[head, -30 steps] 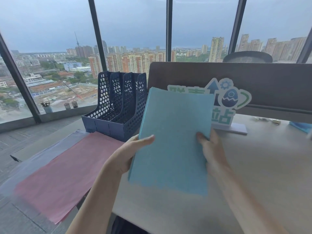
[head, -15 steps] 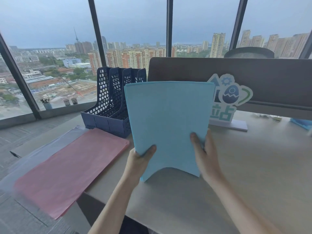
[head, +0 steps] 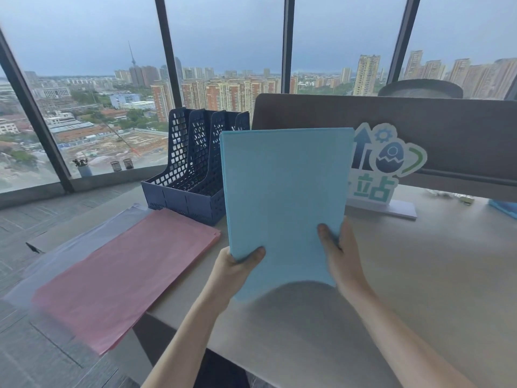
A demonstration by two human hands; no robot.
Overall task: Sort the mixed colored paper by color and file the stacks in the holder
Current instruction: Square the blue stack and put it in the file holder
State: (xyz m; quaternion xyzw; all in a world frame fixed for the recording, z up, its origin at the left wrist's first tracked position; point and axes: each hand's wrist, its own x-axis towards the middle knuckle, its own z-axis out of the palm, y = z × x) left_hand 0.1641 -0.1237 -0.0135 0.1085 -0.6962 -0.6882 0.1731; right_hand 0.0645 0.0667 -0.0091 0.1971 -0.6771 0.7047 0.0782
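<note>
Two sorted stacks show, and neither is filed yet. On the surface (head: pixel 419 275), your navy holder (head: pixel 195 175) stands with its visible slots apparently empty. Just in front of it the pink stack (head: pixel 126 275) lies flat, overhanging the near edge. You hold the blue stack (head: pixel 285 197) upright beside the holder, left hand (head: pixel 232 270) and right hand (head: pixel 341 256) pinching its lower corners, thumbs in front, fingers hidden behind. Both stacks remain to be slotted in.
</note>
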